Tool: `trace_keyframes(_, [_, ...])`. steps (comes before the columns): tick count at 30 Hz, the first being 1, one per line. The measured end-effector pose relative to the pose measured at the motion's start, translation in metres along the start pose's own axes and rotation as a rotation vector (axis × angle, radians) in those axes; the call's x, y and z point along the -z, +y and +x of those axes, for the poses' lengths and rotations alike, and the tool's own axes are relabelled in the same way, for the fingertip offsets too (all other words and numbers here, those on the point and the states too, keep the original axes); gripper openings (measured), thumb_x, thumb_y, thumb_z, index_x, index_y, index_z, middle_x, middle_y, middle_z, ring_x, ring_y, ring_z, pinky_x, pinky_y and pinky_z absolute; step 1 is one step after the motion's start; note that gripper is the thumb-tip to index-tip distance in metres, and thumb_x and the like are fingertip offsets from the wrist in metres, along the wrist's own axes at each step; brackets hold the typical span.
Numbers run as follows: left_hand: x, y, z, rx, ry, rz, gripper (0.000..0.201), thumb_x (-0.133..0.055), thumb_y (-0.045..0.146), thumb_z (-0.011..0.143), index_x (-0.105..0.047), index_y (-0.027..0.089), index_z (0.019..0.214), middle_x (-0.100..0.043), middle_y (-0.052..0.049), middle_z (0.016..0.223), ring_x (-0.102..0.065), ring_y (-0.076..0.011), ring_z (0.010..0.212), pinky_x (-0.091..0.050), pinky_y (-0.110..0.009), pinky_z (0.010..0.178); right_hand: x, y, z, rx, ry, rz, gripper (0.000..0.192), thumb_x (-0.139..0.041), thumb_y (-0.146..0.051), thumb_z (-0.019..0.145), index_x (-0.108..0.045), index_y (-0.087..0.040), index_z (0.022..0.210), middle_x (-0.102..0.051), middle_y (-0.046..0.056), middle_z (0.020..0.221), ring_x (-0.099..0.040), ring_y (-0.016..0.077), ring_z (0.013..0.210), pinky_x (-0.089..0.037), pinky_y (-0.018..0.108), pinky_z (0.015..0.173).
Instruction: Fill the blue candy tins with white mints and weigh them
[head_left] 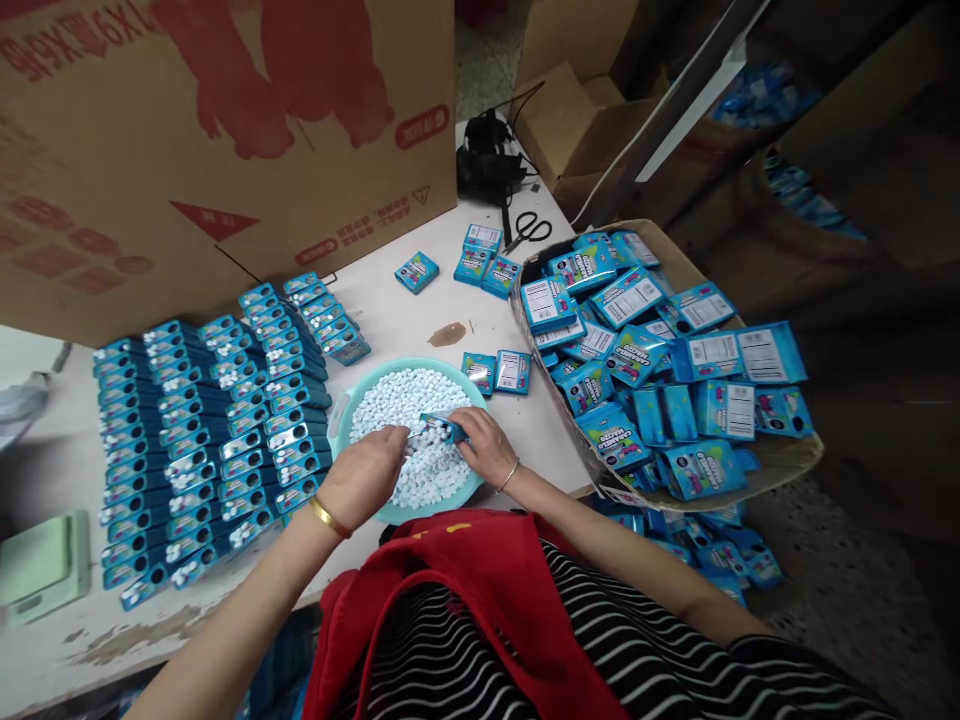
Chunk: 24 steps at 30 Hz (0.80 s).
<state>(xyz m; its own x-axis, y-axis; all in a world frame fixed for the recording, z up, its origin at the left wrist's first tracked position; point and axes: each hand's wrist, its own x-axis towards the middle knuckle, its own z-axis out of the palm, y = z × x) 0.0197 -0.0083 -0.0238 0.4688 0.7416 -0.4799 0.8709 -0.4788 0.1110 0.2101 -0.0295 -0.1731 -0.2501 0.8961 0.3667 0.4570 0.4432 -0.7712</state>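
Note:
My right hand [486,446] is closed around a small blue candy box [452,430], held tilted over a mint-green basin [342,425]. Small white candies [409,397] fill the basin. Opposite it, my left hand [373,468] is closed, pinching a thin, spoon-like tool [415,432] close to the box's end; its tip is hard to make out. To the left stand several rows of upright blue boxes [191,440], many with white candies showing at their tops. Two blue boxes [496,372] lie just behind the basin on the right.
An open carton [802,465] heaped with blue boxes stands at the right edge of the table [405,325]. Black scissors [531,230] and a few more boxes [484,262] lie behind. A large cardboard box [300,190] walls the back left; a pale green scale [45,565] sits far left.

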Motion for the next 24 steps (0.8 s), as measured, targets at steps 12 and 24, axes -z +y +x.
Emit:
trace_keyframes(12, [-0.002, -0.019, 0.004, 0.139, 0.046, 0.142, 0.022, -0.037, 0.017, 0.091, -0.055, 0.017, 0.104, -0.059, -0.009, 0.098, -0.058, -0.0226, 0.092, -0.046, -0.032, 0.073, 0.001, 0.008, -0.003, -0.097, 0.067, 0.059, 0.044, -0.046, -0.005, 0.076, -0.051, -0.020, 0.117, -0.058, 0.011, 0.111, -0.054, 0.0260, 0.107, -0.048, 0.046, 0.095])
trace_keyframes(24, [-0.152, -0.038, 0.088, 0.044, -0.054, -0.389, 0.037, -0.042, 0.010, 0.083, -0.052, 0.016, 0.118, -0.057, -0.013, 0.123, -0.056, -0.0217, 0.110, -0.043, -0.036, 0.097, 0.024, 0.018, 0.006, -0.260, 0.162, 0.121, 0.031, -0.057, -0.024, 0.084, -0.052, -0.023, 0.114, -0.059, 0.009, 0.110, -0.057, 0.0249, 0.105, -0.048, 0.042, 0.092])
